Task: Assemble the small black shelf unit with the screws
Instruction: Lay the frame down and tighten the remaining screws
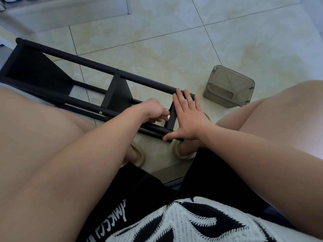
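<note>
The black shelf unit [115, 88] lay on its side on the tiled floor [174, 41], between the knees of the seated person. Its long axis ran from the far left down to the near right, so the end being worked on was the end nearest to both hands.

The right hand [188, 117] was spread flat over this near end, with straight fingers. The fingertips rested on the tip of the far pole [87, 62] and the thumb touched the tip of the near pole [153, 131]. It grasped nothing and seemed only to press the frame steady.

The left hand [153, 110] was curled, and its fingers pinched a small silvery piece [167, 110] just at the left face of the end panel [172, 117]. Whether this piece was a screw or a small tool was too small to tell. The panel stood between the two hands, so the left hand was the one that had to drive toward the right, along the long axis, against the support of the right hand.

Silver screw heads were already seen further along the poles. A grey translucent plastic box [229, 86] lay on the floor to the right, well apart from the unit.
</note>
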Demonstrator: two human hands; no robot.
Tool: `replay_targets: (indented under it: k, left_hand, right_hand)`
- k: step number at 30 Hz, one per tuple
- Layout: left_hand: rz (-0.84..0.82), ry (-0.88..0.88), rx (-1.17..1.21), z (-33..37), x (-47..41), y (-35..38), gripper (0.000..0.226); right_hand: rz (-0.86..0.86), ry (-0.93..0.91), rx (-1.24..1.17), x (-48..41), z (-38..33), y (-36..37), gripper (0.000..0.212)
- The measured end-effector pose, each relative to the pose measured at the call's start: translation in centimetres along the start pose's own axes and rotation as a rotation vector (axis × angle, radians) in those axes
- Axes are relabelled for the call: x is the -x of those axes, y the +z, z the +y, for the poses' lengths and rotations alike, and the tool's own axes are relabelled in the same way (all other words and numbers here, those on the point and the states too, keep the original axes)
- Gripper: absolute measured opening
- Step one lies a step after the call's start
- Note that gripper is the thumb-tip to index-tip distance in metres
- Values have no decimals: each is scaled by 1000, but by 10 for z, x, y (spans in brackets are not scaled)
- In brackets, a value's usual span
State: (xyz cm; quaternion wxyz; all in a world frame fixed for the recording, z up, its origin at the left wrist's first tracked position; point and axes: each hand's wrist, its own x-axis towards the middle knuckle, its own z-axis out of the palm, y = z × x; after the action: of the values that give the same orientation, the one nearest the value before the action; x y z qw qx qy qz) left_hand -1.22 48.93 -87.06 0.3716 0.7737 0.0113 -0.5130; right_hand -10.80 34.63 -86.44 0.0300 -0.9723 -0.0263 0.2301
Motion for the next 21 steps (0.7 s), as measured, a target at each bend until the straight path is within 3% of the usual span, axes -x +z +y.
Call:
replay_targets:
  k: [6, 21]
  left_hand:
    - [12, -33, -40, 3, 0, 2, 25]
    - [-6, -36, -162, 4, 2, -2, 23]
  right_hand:
    - [-5, -2, -13, -1, 0, 0, 156]
    - [-15, -3, -20, 0, 0, -2, 155]
